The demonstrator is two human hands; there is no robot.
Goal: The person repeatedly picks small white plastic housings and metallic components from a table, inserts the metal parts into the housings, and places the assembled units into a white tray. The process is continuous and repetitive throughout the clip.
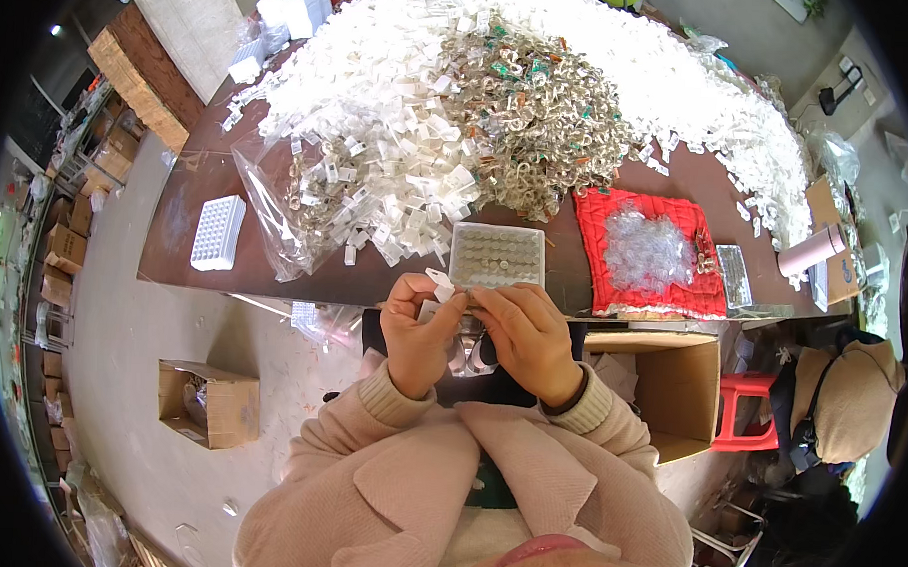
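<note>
My left hand [420,332] is closed at the table's near edge, pinching a small white plastic tag [440,282] with a hole near its top. Against its thumb, my right hand [527,336] has its fingertips pressed together; whatever lies between them is too small and covered to make out. Just beyond both hands sits a shallow pale tray [542,257] with rows of small round metallic pieces. Behind it spreads a heap of white plastic tags [408,172], and beside that a heap of small shiny metal pieces [539,127], some with green or orange bits.
A red quilted cloth [590,250] carries clear plastic pieces [647,255]. Nearby are a pink cylinder [811,250] and a small tray of pieces [734,275]. A white gridded tray [219,233] lies at left. Below are cardboard boxes [234,413] and a red stool [747,409].
</note>
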